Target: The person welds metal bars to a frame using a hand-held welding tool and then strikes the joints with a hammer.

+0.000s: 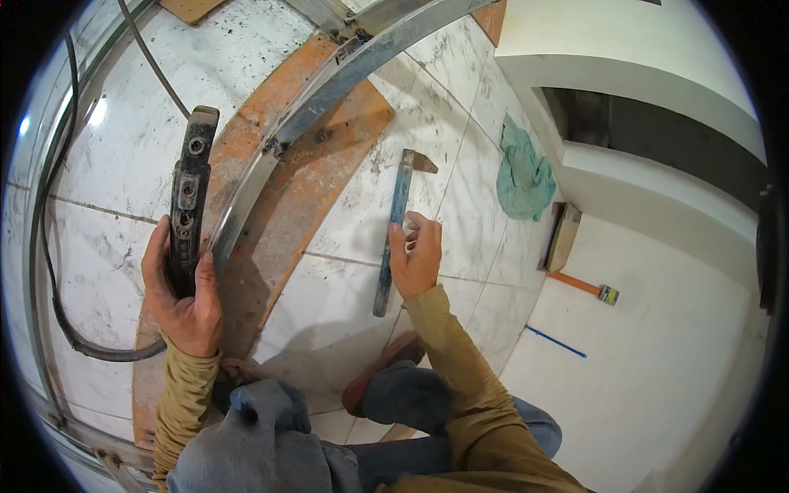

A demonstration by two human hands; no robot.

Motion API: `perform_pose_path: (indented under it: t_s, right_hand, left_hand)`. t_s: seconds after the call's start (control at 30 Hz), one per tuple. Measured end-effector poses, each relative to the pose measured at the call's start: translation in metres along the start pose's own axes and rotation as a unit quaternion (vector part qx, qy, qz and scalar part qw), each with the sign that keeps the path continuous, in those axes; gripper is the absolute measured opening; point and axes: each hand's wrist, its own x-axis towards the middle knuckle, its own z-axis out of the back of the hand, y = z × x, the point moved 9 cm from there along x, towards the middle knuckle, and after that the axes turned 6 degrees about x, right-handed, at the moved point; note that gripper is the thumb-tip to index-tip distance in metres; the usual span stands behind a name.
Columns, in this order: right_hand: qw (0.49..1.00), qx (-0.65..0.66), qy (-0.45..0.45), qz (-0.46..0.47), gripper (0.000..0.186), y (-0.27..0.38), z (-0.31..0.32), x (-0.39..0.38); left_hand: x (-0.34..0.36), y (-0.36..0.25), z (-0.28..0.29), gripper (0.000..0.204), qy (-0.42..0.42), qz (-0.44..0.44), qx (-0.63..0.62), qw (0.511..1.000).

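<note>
My left hand (193, 308) is wrapped round the lower part of a black welding electrode holder (189, 193), held upright with its jaw end away from me. A thin grey rod or cable (154, 62) runs up from near its tip; I cannot tell whether they are joined. My right hand (417, 261) is closed in a loose curl, the thumb crossing a hammer's handle. That hammer (400, 197), with a worn blue handle and rusty head, appears to lie on the tiles under the hand. Whatever the right fingers hold, if anything, is hidden.
A curved metal tube frame (316, 103) spans an orange-brown board (353, 123) on white marbled tiles (333, 292). Black cable (99, 353) loops at left. To the right lie a teal cloth (524, 172), an orange-handled tool (575, 283) and a thin blue stick (557, 341), beside a white recessed wall (625, 70).
</note>
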Motion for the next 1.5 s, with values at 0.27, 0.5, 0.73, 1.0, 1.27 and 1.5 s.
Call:
perform_pose_path:
  t_s: [0.27, 0.5, 0.73, 1.0, 1.27, 1.5]
  right_hand:
    - [0.813, 0.509, 0.281, 0.045, 0.044, 0.193, -0.053, -0.032]
    - [0.712, 0.608, 0.351, 0.019, 0.056, 0.220, -0.004, -0.040]
    - [0.582, 0.793, 0.165, 0.077, 0.030, 0.188, 0.100, -0.057]
    - [0.738, 0.675, 0.008, 0.009, 0.044, 0.137, 0.153, -0.047]
    - [0.820, 0.570, -0.056, -0.013, 0.036, 0.104, 0.171, -0.035]
    - [0.881, 0.460, 0.062, 0.090, 0.025, 0.104, 0.176, -0.041]
  left_hand:
    - [-0.005, -0.099, -0.023, 0.064, 0.144, 0.025, -0.194, 0.970]
    - [-0.045, -0.168, -0.033, 0.082, 0.329, -0.042, -0.317, 0.889]
    - [-0.087, -0.144, -0.028, 0.053, 0.527, -0.288, 0.158, 0.784]
    - [-0.025, -0.075, -0.020, 0.036, 0.489, -0.402, 0.360, 0.685]
    - [-0.001, -0.089, -0.082, 0.033, 0.514, -0.470, 0.352, 0.625]
    - [-0.077, -0.053, -0.092, 0.035, 0.582, -0.395, 0.300, 0.645]
